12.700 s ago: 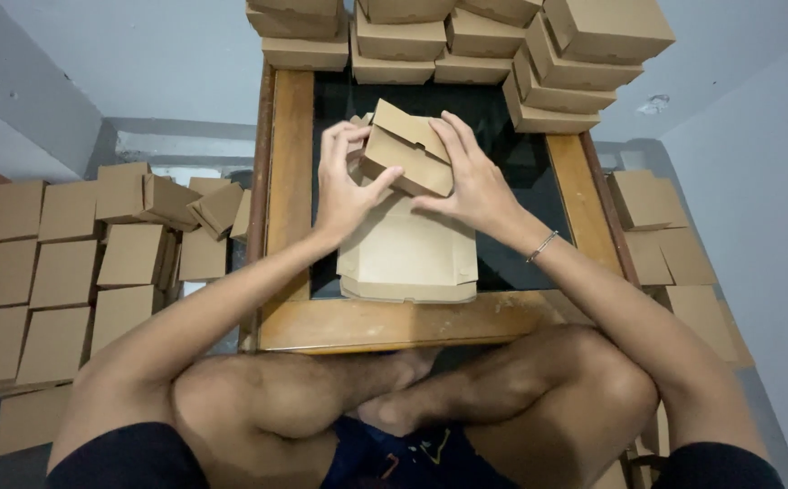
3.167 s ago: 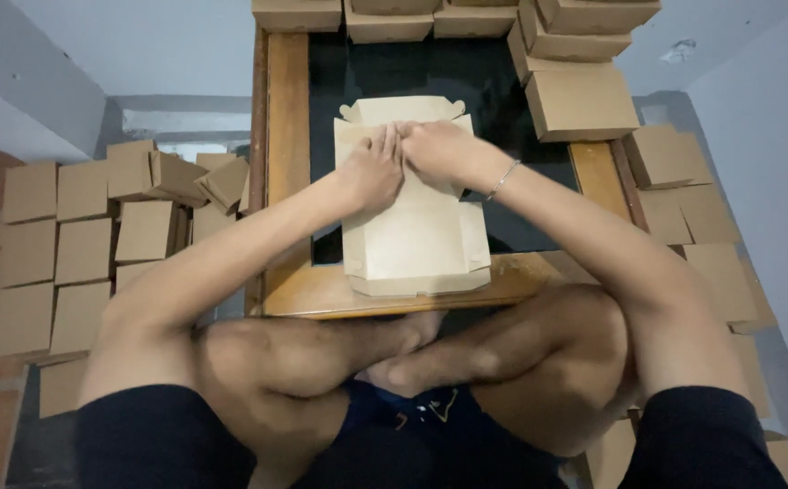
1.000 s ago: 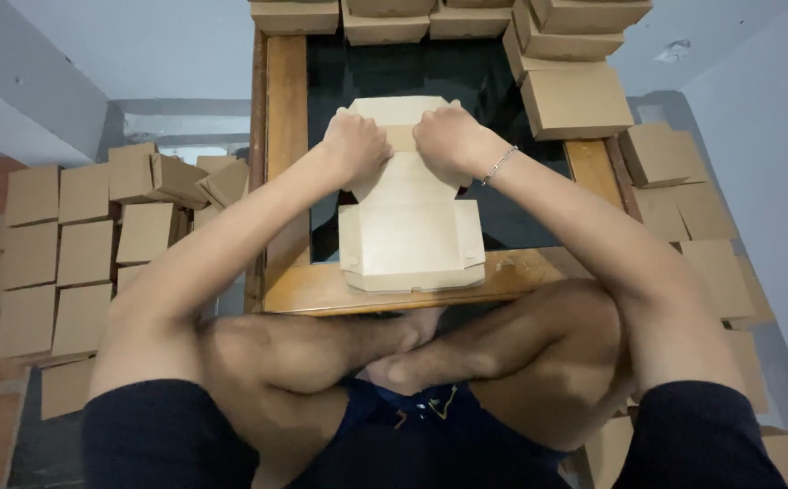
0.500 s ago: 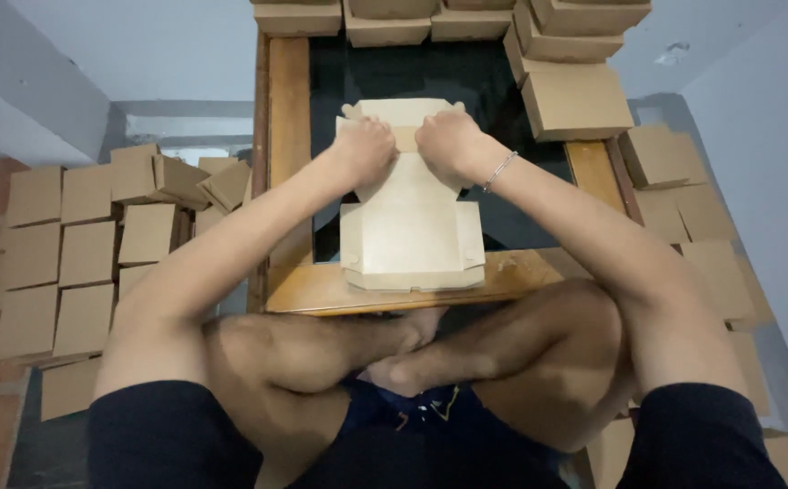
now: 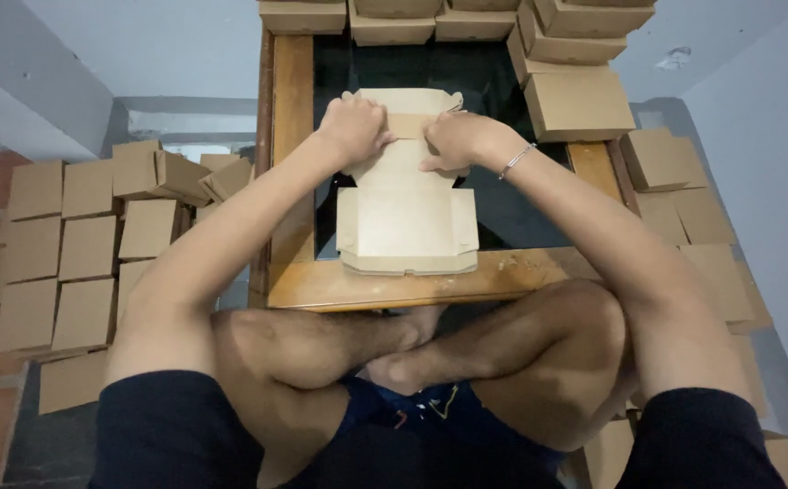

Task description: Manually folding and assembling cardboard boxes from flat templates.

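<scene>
Head view, looking straight down: a flat cardboard box blank [image 5: 405, 210] lies on the dark top of a wooden-framed bench [image 5: 412, 282], its near edge reaching the wooden rail in front of the person's crossed legs. The left hand [image 5: 353, 129] and the right hand [image 5: 460, 140] both press on the far part of the blank, where a narrow flap runs between them. The fingers of each hand are curled down onto the card; whether either grip is pinched closed on the flap or only pressing flat on it I cannot tell, since the knuckles hide the fingertips. A thin bracelet [image 5: 514, 160] sits on the right wrist.

The blank looks like thin corrugated or carton board: light, stiff across its panels, but ready to bend along its scored lines. It should slide easily on the smooth dark surface, so it probably needs holding down with 1 hand while the other works a flap. The best places to take hold seem to be the flap edges and the side tabs, close to a crease, with the thumb on top; pressing mid-panel would likely dent or buckle it, and a hard pull on the small tabs could tear them.

Folded boxes [image 5: 580, 102] are stacked along the far and right edges of the bench. More folded boxes [image 5: 86, 240] lie in rows on the floor to the left.
</scene>
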